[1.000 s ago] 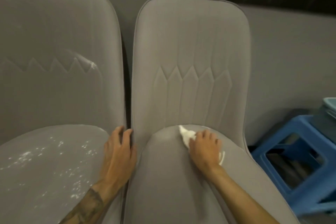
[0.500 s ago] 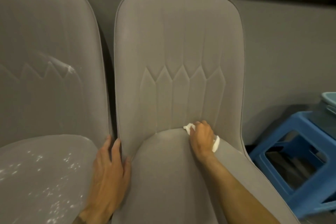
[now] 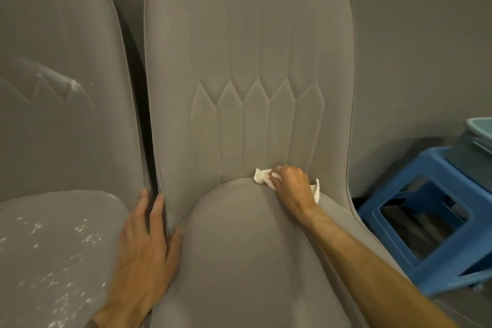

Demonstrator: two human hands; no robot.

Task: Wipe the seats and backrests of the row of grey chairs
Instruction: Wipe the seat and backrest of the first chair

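Two grey padded chairs stand side by side. The right chair (image 3: 247,66) fills the middle of the view, its seat and backrest plain grey. My right hand (image 3: 291,185) grips a crumpled white cloth (image 3: 262,176) and presses it into the crease where this chair's seat meets the backrest. My left hand (image 3: 145,245) lies flat with straight fingers across the gap between the two seats, touching both. The left chair (image 3: 58,125) carries white specks on its seat and a white smear on its backrest.
A blue plastic stool (image 3: 436,224) stands close to the right of the chair, with a pale teal container (image 3: 479,128) on top at the frame's right edge. A grey wall runs behind the chairs.
My right hand slid the cloth to the right and deeper along the seat crease. The view shifted right, so the right chair now sits centred. My left hand kept its place between the seats.
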